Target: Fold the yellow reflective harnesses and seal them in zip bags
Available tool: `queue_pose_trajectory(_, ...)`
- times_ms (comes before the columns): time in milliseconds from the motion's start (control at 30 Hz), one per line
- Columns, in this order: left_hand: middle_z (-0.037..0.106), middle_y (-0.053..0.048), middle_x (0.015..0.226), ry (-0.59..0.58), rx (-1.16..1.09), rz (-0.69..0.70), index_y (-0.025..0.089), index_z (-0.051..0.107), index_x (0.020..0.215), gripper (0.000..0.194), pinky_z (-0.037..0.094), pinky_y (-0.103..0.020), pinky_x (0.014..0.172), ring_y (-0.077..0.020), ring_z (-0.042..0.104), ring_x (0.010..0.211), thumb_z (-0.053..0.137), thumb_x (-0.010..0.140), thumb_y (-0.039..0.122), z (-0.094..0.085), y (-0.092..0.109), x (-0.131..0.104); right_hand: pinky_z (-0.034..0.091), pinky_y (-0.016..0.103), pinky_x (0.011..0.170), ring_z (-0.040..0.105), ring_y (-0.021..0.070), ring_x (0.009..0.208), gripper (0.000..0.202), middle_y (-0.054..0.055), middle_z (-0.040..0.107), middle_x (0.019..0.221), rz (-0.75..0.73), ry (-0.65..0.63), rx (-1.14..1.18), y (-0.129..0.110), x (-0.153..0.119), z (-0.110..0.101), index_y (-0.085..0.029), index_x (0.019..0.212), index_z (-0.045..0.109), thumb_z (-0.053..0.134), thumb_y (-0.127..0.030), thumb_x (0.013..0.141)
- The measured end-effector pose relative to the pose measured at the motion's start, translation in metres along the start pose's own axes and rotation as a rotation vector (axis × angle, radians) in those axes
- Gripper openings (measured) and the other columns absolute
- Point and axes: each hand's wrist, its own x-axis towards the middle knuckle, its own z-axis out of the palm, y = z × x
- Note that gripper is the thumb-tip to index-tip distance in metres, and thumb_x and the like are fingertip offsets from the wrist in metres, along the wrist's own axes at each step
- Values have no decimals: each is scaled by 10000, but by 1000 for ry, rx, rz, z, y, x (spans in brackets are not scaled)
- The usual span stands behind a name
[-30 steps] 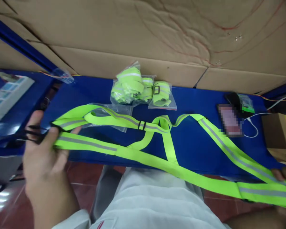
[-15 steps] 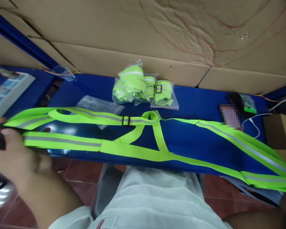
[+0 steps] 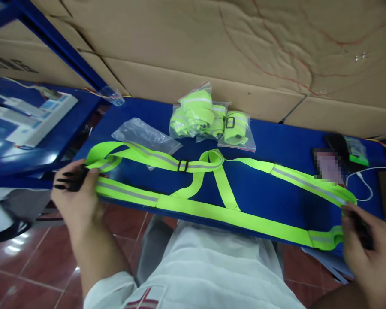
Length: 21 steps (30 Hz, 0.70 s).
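Note:
A neon yellow-green reflective harness (image 3: 212, 212) with grey stripes is spread between my hands over the blue table, its straps crossing in a loop near the middle. At the left end my left hand (image 3: 79, 197) is closed on a black buckle (image 3: 74, 180) whose prongs stick out leftward. My right hand (image 3: 368, 244) grips another black buckle part (image 3: 362, 225) at the right end, partly hidden by the fingers. A black strap slider (image 3: 182, 165) sits on the upper strap. Behind the harness lies an open clear plastic bag (image 3: 144, 135).
Several bagged neon straps (image 3: 197, 111) are piled at the table's back against cardboard. A phone (image 3: 330, 167) with a blurred screen and a white cable (image 3: 369, 189) lie at right. A power strip (image 3: 45, 118) and clear cup (image 3: 112, 95) are at left.
Both hands have come inward, so the harness is less stretched. My right hand, nearly out of view before, now shows with its buckle. The view has shifted left.

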Motion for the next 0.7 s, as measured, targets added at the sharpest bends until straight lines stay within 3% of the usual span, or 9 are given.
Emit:
queue_pose_trajectory(33, 658, -16, 883, -9, 12, 27, 70, 745, 1022, 503, 549, -209, 641, -95, 608, 743, 853, 538, 151, 2, 2, -3, 574, 580, 955, 713, 391, 1092, 608, 94, 715, 1222, -82, 28, -5, -7, 7, 1, -568, 1510, 490, 610, -365, 949)
queue_pose_trajectory(67, 661, -16, 897, -15, 19, 51, 77, 754, 1042, 491, 544, -203, 671, -93, 613, 774, 847, 566, 155, 5, 4, -5, 576, 557, 940, 710, 378, 1061, 650, 91, 721, 1170, -190, 46, -27, -17, 15, 4, -539, 1498, 523, 651, -268, 921)
queue_pose_trajectory(100, 661, -12, 908, -16, 20, 73, 82, 757, 1058, 484, 540, -198, 703, -90, 618, 803, 838, 586, 153, 7, 5, -7, 579, 538, 905, 701, 368, 1039, 729, 99, 716, 1151, -324, 63, -44, -32, 24, 8, -489, 1536, 495, 654, -182, 894)
queue_pose_trajectory(167, 655, -4, 930, -22, 5, 107, 92, 744, 1105, 496, 546, -209, 728, -85, 629, 805, 812, 619, 161, 14, 7, -10, 565, 490, 898, 676, 340, 1070, 796, 122, 703, 1155, -612, -25, -87, -72, 42, 21, -352, 1593, 446, 602, -53, 872)
queue_pose_trajectory(233, 648, 0, 949, -32, -26, 122, 99, 717, 1149, 519, 567, -242, 687, -82, 632, 730, 791, 644, 189, 19, 9, -12, 532, 431, 967, 645, 297, 1130, 626, 121, 723, 1185, -883, -27, -79, -120, 60, 42, -206, 1498, 548, 574, -10, 905)
queue_pose_trajectory(300, 641, 1, 952, -36, -40, 121, 110, 703, 1155, 504, 575, -253, 631, -78, 618, 675, 790, 669, 212, 22, 14, -15, 494, 385, 987, 614, 260, 1152, 477, 87, 719, 1288, -1079, 19, -136, -163, 77, 69, -174, 1408, 625, 558, -41, 955)
queue_pose_trajectory(400, 643, -10, 931, -24, -36, 94, 123, 723, 1083, 430, 575, -231, 626, -81, 609, 704, 830, 672, 190, 19, 23, -22, 463, 389, 953, 589, 250, 1117, 499, 87, 657, 1440, -1135, 18, -271, -200, 103, 110, -172, 1478, 585, 473, -58, 1006)
queue_pose_trajectory(500, 639, -9, 901, 15, -76, 51, 121, 726, 1026, 424, 578, -246, 633, -92, 599, 706, 847, 624, 179, 8, 31, -23, 423, 438, 948, 565, 295, 1137, 443, 125, 661, 1404, -1096, -91, -259, -205, 127, 137, -168, 1407, 629, 436, -74, 1019)
queue_pose_trajectory(700, 632, 8, 849, 144, -97, -36, 162, 655, 910, 448, 558, -327, 726, -151, 621, 783, 804, 499, 259, -18, 29, -6, 361, 443, 997, 524, 323, 1221, 465, 137, 649, 1423, -1020, -142, -211, -194, 146, 141, -132, 1393, 631, 422, -23, 992)
